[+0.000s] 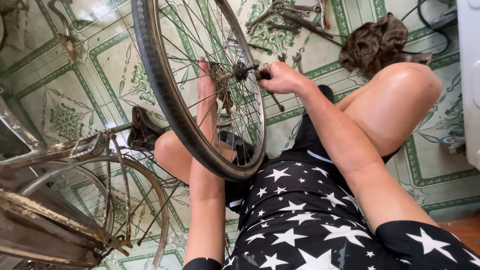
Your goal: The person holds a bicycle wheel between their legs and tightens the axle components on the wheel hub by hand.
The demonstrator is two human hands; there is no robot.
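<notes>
Two hands [207, 82] [280, 77], one bicycle wheel [165, 90]

Tyre [165, 95]: black rubber, worn grey along the edge.
Spokes [200, 40]: thin silver metal.
Hub [240, 71]: dark, rusty brown.
Floor [105, 65]: cream tiles with green leaf patterns and green borders.
Clothes [295, 210]: black with white stars.
Rag [375, 45]: mottled brown, at two o'clock.
Bicycle frame [45, 220]: rusted brown, at eight o'clock.

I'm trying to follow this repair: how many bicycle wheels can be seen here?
2. One black-tyred spoked wheel stands between the person's knees, left hand behind its spokes, right hand at the hub. One rusty wheel sits in the old bike frame at lower left. Others may be out of view.
</notes>
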